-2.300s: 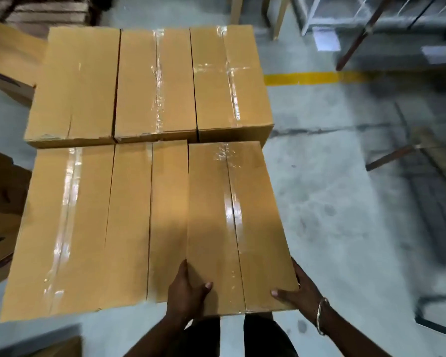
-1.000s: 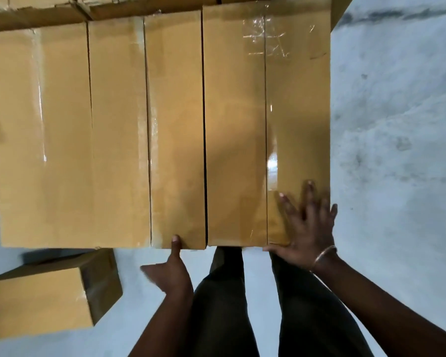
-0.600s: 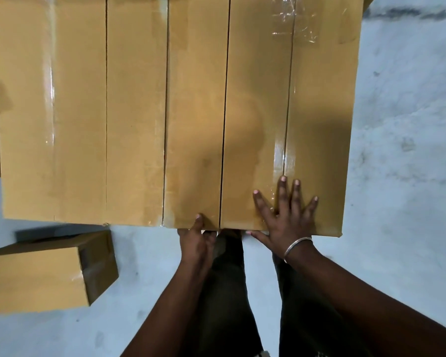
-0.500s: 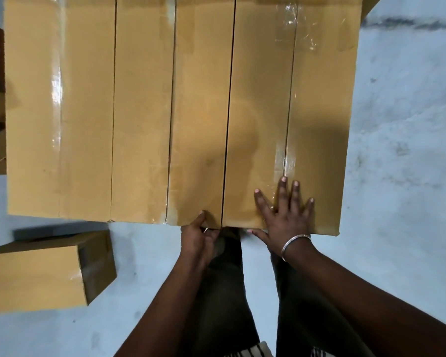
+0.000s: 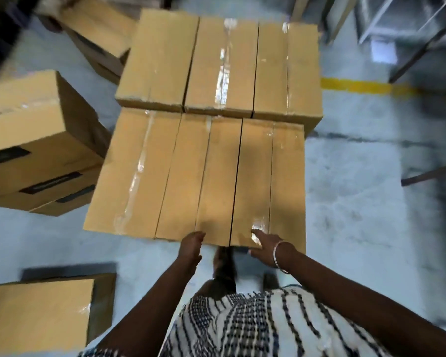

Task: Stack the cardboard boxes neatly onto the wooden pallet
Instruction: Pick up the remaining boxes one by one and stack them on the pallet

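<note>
Taped cardboard boxes form two rows in front of me, a far row (image 5: 222,68) of three and a near row of three. The nearest right box (image 5: 271,181) lies flush against the middle box (image 5: 204,176). The pallet under them is hidden. My left hand (image 5: 191,247) hovers at the near edge of the middle box, fingers apart, holding nothing. My right hand (image 5: 267,244) rests its fingertips on the near end of the right box, fingers spread, gripping nothing.
Loose cardboard boxes lie on the grey concrete floor: a large one at the left (image 5: 34,140), one at the lower left (image 5: 41,313), one at the back left (image 5: 101,39). A yellow floor line (image 5: 358,86) and metal rack legs (image 5: 410,34) are at the back right.
My head has lifted and pulled back, so both rows show again. My right hand has slid off the box top toward its near edge; my left hand has left the box edge.
</note>
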Tool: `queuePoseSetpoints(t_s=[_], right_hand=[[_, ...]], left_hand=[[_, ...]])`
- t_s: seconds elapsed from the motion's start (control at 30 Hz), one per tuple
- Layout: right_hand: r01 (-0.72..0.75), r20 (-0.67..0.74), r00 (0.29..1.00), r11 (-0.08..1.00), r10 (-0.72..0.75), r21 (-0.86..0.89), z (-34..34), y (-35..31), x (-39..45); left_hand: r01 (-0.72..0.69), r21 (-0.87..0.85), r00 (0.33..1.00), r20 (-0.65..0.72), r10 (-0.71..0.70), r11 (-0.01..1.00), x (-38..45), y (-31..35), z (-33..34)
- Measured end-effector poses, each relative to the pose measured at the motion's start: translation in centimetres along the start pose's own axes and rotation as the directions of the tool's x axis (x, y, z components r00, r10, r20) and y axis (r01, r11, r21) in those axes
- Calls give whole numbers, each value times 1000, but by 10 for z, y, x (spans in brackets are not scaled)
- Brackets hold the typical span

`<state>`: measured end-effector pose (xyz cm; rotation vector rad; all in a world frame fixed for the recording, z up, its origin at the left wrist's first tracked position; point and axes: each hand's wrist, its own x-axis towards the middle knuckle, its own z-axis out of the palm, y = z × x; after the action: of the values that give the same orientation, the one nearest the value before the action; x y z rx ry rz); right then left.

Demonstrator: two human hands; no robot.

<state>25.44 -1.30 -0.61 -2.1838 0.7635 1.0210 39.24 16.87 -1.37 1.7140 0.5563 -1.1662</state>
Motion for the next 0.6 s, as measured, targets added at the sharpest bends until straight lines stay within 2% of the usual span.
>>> queuePoseSetpoints(t_s=[0.17, 0.3, 0.43, 0.6], right_hand=[[15, -58, 998, 948, -36, -317, -17, -10, -36], [90, -23, 994, 913, -108, -398, -34, -15, -53], [188, 32, 980, 867, -195, -462, -22, -29, -73], [304, 91, 949, 802, -302, -514, 18, -82, -89]], left_hand=[[-97, -7, 988, -121, 96, 995, -35, -7, -39], [-200, -12, 956, -222, 192, 980, -70, -30, -51], [-243, 11, 929, -284, 236, 970, -104, -71, -66], [-244, -98, 885, -429, 181, 965, -134, -130, -116]])
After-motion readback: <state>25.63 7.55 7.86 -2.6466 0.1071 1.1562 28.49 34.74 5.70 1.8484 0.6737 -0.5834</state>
